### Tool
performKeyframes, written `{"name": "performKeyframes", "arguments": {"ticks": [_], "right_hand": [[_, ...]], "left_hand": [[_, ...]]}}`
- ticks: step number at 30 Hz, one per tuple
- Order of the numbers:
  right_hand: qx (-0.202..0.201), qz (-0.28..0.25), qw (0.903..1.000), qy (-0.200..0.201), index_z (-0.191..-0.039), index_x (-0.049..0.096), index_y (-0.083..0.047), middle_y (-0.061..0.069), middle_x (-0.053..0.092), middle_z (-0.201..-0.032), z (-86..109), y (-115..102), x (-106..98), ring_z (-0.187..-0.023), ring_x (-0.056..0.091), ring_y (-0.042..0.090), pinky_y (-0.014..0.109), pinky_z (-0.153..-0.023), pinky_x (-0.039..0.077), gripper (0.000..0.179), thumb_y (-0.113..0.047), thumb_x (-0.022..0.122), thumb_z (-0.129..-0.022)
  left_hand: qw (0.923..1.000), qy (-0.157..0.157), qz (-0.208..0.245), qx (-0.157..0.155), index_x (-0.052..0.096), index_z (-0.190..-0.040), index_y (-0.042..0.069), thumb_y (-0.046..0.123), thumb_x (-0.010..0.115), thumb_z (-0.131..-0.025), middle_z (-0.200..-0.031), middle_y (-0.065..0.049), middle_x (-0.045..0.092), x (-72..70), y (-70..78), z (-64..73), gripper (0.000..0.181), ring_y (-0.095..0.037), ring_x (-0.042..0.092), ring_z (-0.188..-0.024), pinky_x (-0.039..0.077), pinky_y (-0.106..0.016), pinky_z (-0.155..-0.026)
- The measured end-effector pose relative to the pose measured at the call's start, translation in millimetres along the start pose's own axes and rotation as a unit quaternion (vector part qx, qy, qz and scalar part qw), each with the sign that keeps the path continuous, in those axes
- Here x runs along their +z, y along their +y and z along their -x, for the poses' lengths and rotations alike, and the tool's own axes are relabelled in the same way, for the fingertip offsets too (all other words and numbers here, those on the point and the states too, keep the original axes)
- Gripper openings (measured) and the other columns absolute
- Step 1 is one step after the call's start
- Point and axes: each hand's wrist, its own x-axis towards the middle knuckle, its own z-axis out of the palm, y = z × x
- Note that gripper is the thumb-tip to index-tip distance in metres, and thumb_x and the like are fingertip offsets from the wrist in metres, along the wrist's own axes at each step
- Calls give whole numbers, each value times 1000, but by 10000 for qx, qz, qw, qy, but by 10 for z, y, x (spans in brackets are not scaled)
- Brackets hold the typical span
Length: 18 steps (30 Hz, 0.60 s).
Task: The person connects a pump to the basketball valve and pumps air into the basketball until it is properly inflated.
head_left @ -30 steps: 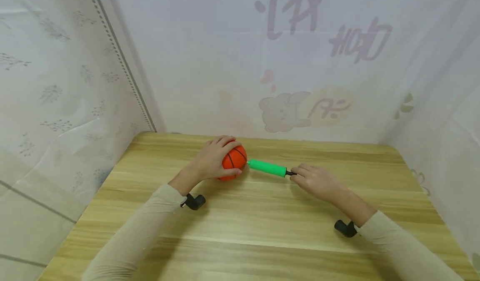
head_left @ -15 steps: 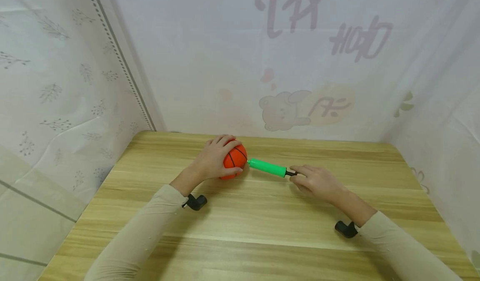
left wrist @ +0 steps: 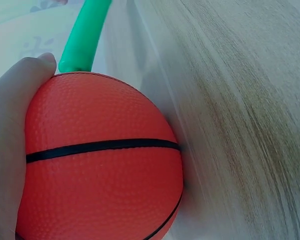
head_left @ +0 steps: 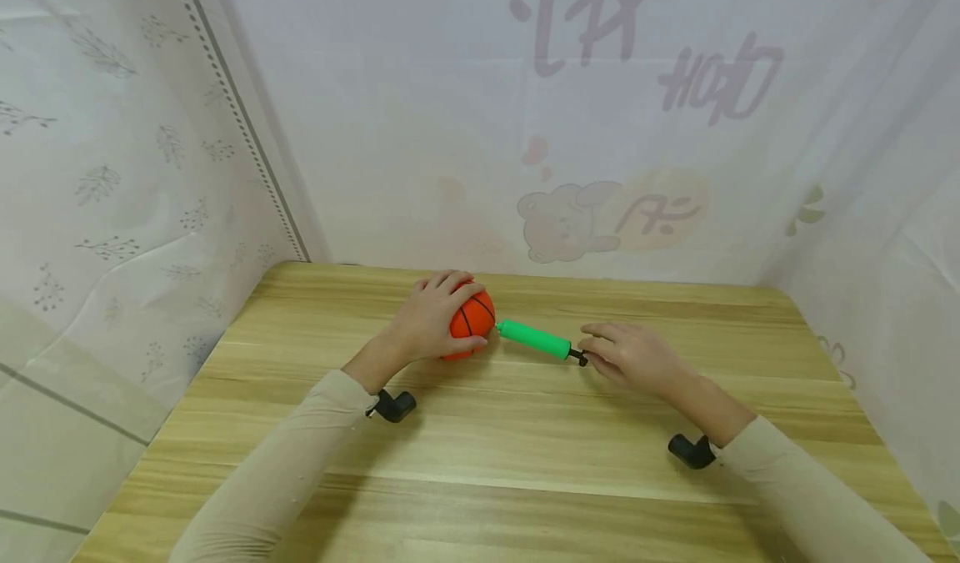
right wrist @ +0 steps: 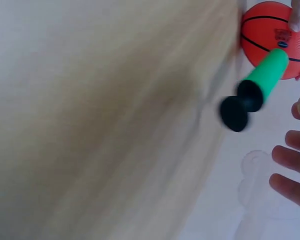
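A small orange toy basketball (head_left: 474, 317) with black lines sits near the back of the table, and my left hand (head_left: 426, 321) grips it from the left, thumb in front and fingers over the top. A green hand pump (head_left: 534, 339) meets the ball's right side, its needle end at the ball. From its other end sticks out a short black rod with a handle (right wrist: 234, 114). My right hand (head_left: 633, 359) is beside that handle. In the right wrist view its fingers (right wrist: 290, 158) are spread and apart from the handle, holding nothing.
The wood-grain table (head_left: 480, 454) runs back to a pale printed curtain (head_left: 420, 129). More curtain hangs at the left and right sides. A black wrist camera mount (head_left: 393, 404) juts from the left wrist, and another black mount (head_left: 692, 452) from the right.
My right hand has let go of the pump handle and its fingers have lifted off. The pump's handle end has dipped slightly toward the table. My left hand still holds the basketball.
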Motion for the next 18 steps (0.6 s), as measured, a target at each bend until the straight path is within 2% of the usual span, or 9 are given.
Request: {"name": "performKeyframes", "arguments": {"ticks": [2,6,9,10,12,15,18], "right_hand": [[74,18,10000,-52,-102,75,-5,16,73,-104,-55,8,-21,-84,74,28,39,-66,60,38,-30,47,-109],[342,-94,9989,-292,-105,73,-5,13,73,-103,-209,30,-94,-82,73,26,36,-63,59,19,-22,69,-99],[759,-131,9952,-603,-110,72,-5,10,73,-105,-346,20,-148,-82,73,23,35,-60,58,26,-15,80,-88],[947,-152,9925,-753,-113,72,-6,9,73,-106,-397,7,-162,-83,73,23,36,-61,58,28,-16,79,-88],[1371,-215,9841,-1108,-121,69,-6,9,73,-111,-505,-27,-172,-89,73,25,38,-67,59,33,-22,76,-92],[1963,-486,9649,-1677,-134,62,-6,10,72,-117,-677,-88,-145,-99,72,27,43,-76,59,44,-31,69,-98],[2358,-732,9464,-2081,-142,55,-5,11,71,-120,-831,-145,-61,-105,70,27,44,-83,58,53,-36,65,-101]], "left_hand": [[10000,11,-1,6,54,-143,15,60,75,-84,-145,-13,49,7,5,0,77,-34,42,-135,42,-62,-100],[10000,33,-6,-10,54,-143,15,60,75,-84,-145,-13,49,13,9,-5,77,-34,42,-135,42,-62,-100],[10000,54,3,-14,54,-143,15,60,75,-84,-145,-13,49,19,11,-11,78,-35,42,-135,42,-62,-99],[10000,56,9,-17,54,-143,15,60,75,-84,-145,-13,49,21,12,-13,77,-35,42,-135,42,-62,-99],[10000,54,18,-39,54,-144,15,60,75,-84,-145,-13,49,26,12,-17,77,-34,41,-135,42,-62,-99],[9999,42,60,-80,55,-143,15,59,76,-83,-145,-13,49,32,11,-21,77,-34,41,-135,41,-63,-99],[9999,31,44,-102,55,-143,15,59,75,-84,-146,-13,49,27,9,-19,76,-35,41,-135,41,-63,-99]]}}
